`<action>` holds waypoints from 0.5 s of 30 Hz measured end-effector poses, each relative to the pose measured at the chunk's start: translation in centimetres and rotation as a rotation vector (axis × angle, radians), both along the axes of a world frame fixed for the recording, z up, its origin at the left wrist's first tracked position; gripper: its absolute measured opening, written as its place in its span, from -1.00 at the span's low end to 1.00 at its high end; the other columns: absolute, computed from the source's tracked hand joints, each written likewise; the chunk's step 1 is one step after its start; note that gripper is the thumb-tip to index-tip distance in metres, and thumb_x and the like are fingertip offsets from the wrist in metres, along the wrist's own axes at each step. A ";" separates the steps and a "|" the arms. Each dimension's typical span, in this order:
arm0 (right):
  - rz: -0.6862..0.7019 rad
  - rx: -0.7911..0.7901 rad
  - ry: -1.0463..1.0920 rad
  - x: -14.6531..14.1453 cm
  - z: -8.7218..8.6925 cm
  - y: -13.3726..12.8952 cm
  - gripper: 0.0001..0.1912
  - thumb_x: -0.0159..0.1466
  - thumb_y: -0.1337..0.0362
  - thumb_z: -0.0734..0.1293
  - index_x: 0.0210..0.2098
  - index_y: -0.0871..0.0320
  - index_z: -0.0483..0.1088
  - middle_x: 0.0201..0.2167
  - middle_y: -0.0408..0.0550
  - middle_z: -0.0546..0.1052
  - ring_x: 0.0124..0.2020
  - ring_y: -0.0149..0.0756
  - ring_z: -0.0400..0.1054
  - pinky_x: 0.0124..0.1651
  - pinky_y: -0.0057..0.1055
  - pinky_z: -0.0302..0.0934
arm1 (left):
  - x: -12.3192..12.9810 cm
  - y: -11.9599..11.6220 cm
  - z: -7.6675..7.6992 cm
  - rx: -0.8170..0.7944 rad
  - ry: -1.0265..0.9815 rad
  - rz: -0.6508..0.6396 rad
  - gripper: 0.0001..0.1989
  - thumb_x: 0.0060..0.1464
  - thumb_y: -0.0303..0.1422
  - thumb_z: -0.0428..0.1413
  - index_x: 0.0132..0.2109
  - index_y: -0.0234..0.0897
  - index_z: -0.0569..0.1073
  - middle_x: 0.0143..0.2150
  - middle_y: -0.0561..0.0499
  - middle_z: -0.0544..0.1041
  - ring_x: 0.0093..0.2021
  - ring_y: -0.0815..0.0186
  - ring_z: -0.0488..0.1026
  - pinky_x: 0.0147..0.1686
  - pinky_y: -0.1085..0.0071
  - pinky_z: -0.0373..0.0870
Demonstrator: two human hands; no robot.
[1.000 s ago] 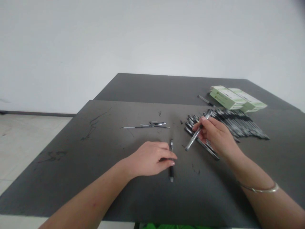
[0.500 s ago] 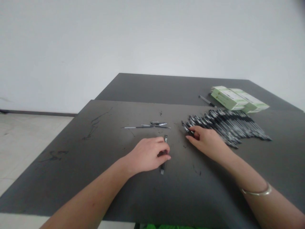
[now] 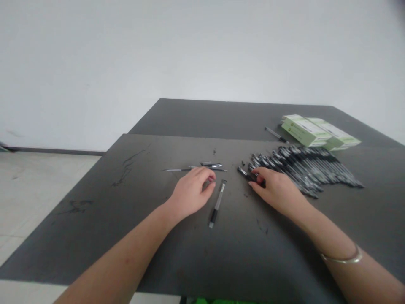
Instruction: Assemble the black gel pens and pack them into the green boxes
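My left hand [image 3: 193, 189] hovers over or rests on the table, fingers curved, thumb apart, with nothing visible between them. Just right of it lies a clear pen barrel with a black grip [image 3: 217, 205], slanting toward me. Beyond my left fingers are thin pen refills [image 3: 175, 170] and small dark caps or clips [image 3: 211, 164]. With thumb and fingers, my right hand [image 3: 276, 185] grips a black-capped pen [image 3: 244, 172] at the left end of a row of pens [image 3: 311, 166]. The far part of that pen is hidden by my hand.
Two green-and-white boxes [image 3: 305, 130] lie behind the row of pens. A single pen [image 3: 276, 134] sits to their left. A tiny dark piece [image 3: 243, 163] lies near the row. Dark scribbles mark the grey table [image 3: 104, 236], and a wall stands behind it.
My left hand has let go of the pen barrel and moved up and left; the barrel now lies tilted. The pen in my right hand has shifted slightly away from the row.
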State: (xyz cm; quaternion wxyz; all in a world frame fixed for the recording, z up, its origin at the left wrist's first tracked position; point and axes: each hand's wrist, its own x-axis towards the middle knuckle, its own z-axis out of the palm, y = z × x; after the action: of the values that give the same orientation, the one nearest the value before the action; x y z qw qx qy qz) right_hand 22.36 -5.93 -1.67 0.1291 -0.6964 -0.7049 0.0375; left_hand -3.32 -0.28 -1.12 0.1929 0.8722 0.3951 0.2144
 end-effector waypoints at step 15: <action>0.093 0.115 0.149 -1.6 0.7 -0.1 -0.80 0.28 0.26 0.24 -0.21 0.15 0.48 -0.30 -0.01 0.53 -0.37 -0.25 0.42 -0.28 -0.36 0.26 | -1.7 3.0 -1.8 0.143 0.091 0.184 -0.73 0.13 -0.52 0.03 -0.06 -0.23 0.51 -0.05 -0.03 0.53 -0.03 0.16 0.36 0.04 0.21 0.33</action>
State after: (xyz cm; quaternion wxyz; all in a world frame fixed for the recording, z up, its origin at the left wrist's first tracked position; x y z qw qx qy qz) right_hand 20.80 -6.05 -0.93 0.2191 -0.6497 -0.7259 0.0549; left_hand -4.98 2.76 -2.96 0.0916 0.8526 0.4655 0.2189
